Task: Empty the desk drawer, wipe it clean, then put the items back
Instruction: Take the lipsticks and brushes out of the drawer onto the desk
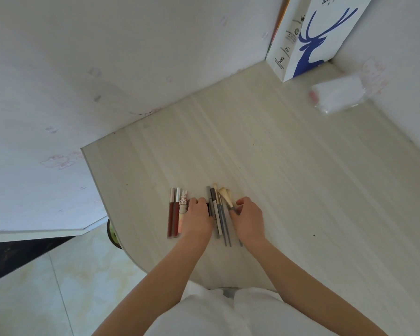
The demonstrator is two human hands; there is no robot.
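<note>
I am looking down on what I judge to be the laying-out or gathering step, since no drawer is showing. Working left to right: dark red tube-shaped lip glosses with silver caps (173, 212) are lying in a row beside a small white rabbit-topped tube (183, 202); my left hand (197, 218) is resting on that row with its fingers curled over a dark item I cannot make out. Next, grey slim pencils and cream-bristled makeup brushes (220, 209) are lying side by side, and my right hand (249, 218) is pinching a brush handle at their right edge. The next move is calling for a firm hold on loose, rolling sticks. The pale wood-grain desk (289, 170) is meeting white walls, with a white paper bag printed with a blue deer (318, 37) and a clear plastic-wrapped white pack (337, 93) at the far right corner.
</note>
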